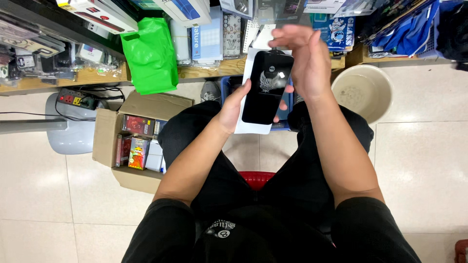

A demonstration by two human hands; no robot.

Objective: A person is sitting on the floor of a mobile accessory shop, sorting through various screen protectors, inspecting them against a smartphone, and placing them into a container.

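Note:
My left hand [233, 106] grips the lower left edge of a flat black and white packet [265, 87] with a pale winged emblem on its dark front, held up over my knees. My right hand [306, 61] lies against the packet's upper right edge, fingers curled over its top. The packet stands tilted, its white backing showing along the left side and bottom. I sit on a red stool [257, 178], in black shorts.
An open cardboard box [105, 139] with small coloured cartons stands on the tiled floor at my left. A green plastic bag [151, 56] hangs off the low shelf. A beige basin [363, 90] sits at the right. A power strip [75, 99] lies near a grey base.

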